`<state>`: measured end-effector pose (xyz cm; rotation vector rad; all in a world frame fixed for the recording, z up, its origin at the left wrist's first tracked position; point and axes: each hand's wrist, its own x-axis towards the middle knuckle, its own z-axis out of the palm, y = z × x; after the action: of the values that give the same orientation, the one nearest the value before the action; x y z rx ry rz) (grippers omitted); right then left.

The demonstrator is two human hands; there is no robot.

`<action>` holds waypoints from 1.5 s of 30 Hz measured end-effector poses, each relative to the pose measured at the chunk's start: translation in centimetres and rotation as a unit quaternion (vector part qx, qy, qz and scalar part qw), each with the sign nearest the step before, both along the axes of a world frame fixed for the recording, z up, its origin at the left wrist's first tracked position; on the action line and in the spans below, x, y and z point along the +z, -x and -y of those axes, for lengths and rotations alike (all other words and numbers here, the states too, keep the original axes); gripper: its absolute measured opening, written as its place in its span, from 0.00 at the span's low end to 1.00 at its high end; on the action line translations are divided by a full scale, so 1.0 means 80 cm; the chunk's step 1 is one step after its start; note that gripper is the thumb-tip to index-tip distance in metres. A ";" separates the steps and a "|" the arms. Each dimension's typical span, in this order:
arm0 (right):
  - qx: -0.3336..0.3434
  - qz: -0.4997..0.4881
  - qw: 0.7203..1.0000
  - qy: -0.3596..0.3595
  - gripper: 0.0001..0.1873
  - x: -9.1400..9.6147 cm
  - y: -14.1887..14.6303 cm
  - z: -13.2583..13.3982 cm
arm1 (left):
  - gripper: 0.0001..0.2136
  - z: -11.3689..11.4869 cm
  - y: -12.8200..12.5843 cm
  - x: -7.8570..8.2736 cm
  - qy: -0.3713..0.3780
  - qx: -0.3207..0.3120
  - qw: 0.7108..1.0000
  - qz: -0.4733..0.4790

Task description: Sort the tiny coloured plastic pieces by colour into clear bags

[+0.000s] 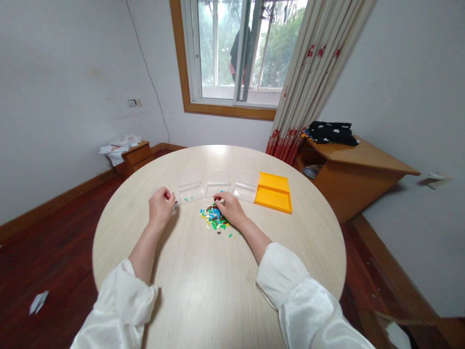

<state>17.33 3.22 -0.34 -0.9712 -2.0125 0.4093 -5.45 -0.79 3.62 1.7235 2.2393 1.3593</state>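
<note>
A small heap of tiny coloured pieces (pixel 215 220) lies in the middle of the round wooden table (pixel 218 286). My right hand (pixel 229 207) rests over the heap's far side, fingers curled in a pinch on something too small to name. My left hand (pixel 161 205) is closed a little to the left, near a clear plastic tray (pixel 191 192) that holds a few green bits. I cannot make out what the left fingers hold. Two more clear trays (pixel 217 188) (pixel 244 192) stand in a row behind the heap.
A yellow tray (pixel 273 192) lies to the right of the clear ones. A wooden desk (pixel 358 167) with dark cloth stands at the right, a low cabinet (pixel 137 155) at the left wall. Window and curtain are behind the table.
</note>
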 end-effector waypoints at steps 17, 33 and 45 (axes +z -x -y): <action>-0.019 0.019 0.999 -0.027 0.05 0.013 0.004 0.006 | 0.12 0.007 -0.037 0.001 0.043 -0.197 0.976 0.080; 0.051 0.091 0.991 -0.083 0.06 0.026 0.013 0.024 | 0.14 0.008 -0.067 -0.012 0.105 -0.346 0.920 0.151; -0.092 0.099 0.991 0.004 0.10 0.003 -0.007 0.000 | 0.11 -0.004 -0.021 -0.003 0.002 -0.104 0.978 0.183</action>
<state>17.87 3.26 -0.13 -1.2313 -2.0741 0.2294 -3.75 -0.50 3.37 1.5052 1.8121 1.4779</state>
